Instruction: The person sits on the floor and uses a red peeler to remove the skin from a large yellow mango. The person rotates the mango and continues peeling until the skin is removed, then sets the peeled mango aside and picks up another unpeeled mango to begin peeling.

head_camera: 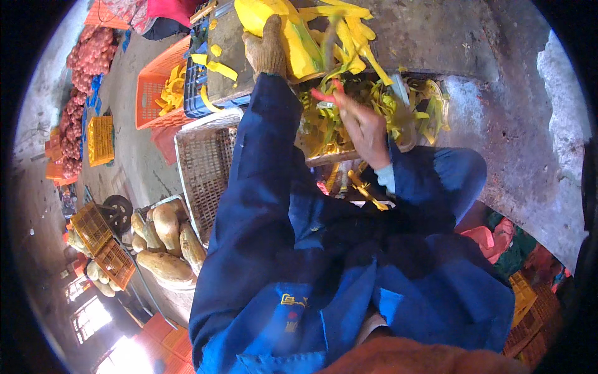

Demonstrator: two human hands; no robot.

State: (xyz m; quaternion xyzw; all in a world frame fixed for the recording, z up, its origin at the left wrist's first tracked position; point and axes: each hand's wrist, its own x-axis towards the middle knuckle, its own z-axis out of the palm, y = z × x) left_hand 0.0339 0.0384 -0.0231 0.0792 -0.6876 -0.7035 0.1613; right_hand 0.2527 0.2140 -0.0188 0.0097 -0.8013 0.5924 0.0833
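My left hand (271,49), in a tan knit glove, presses on a large yellow squash (299,46) at the front edge of a worn board (420,37). Some green skin still shows along the squash's near side. Bare, my right hand (366,131) grips a red-handled peeler (326,97) just below the squash; its blade is partly hidden by a peel. Beneath it, green and yellow peels (387,105) fill a crate (331,158). Yellow squash strips (352,35) lie on the board to the right of the squash.
To the left stand an orange crate (142,93) holding yellow pieces, a blue crate (192,100) and a white-rimmed basket (181,173). Unpeeled squashes (163,266) are heaped lower left, beside a hand truck's wheel (117,212). Red mesh sacks (93,51) line the far side. A rough wall (560,112) rises right.
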